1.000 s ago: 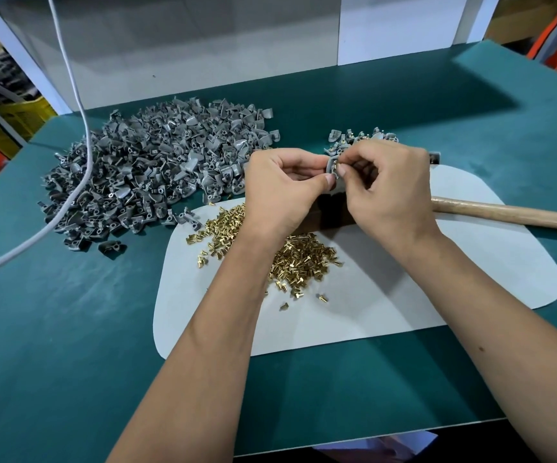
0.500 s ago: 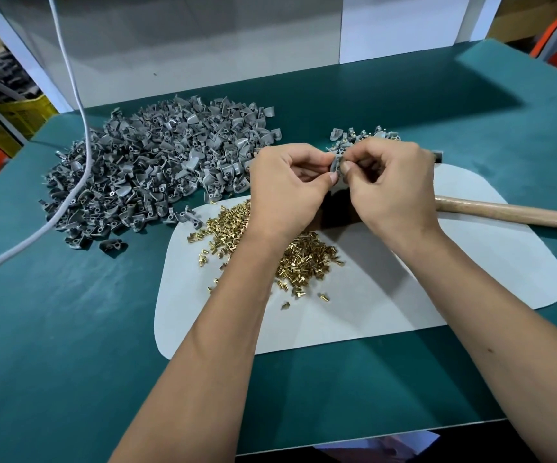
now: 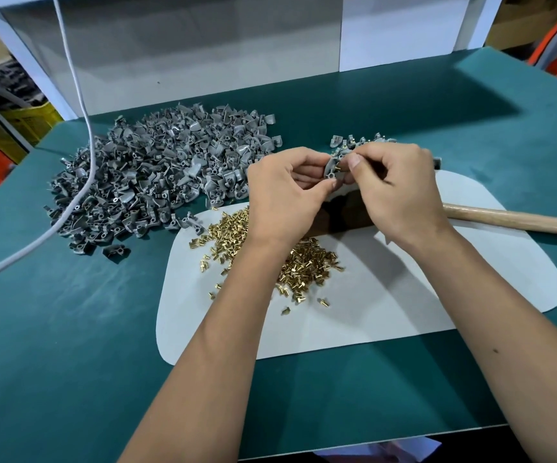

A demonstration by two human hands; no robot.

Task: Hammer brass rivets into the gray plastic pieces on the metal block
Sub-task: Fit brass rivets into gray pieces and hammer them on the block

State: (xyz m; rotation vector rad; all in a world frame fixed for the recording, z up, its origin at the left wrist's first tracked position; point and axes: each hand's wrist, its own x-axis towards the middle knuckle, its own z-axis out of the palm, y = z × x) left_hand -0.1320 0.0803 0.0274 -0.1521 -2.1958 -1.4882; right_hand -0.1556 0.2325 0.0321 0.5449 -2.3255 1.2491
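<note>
Head view: left hand (image 3: 287,192) pinches gray plastic piece (image 3: 332,168); right hand (image 3: 394,185) pinches brass rivet (image 3: 339,167) at it.

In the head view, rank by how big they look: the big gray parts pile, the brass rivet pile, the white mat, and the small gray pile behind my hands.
1. white mat
2. big gray parts pile
3. brass rivet pile, partly hidden by the left arm
4. small gray pile, mostly hidden behind the hands
</note>
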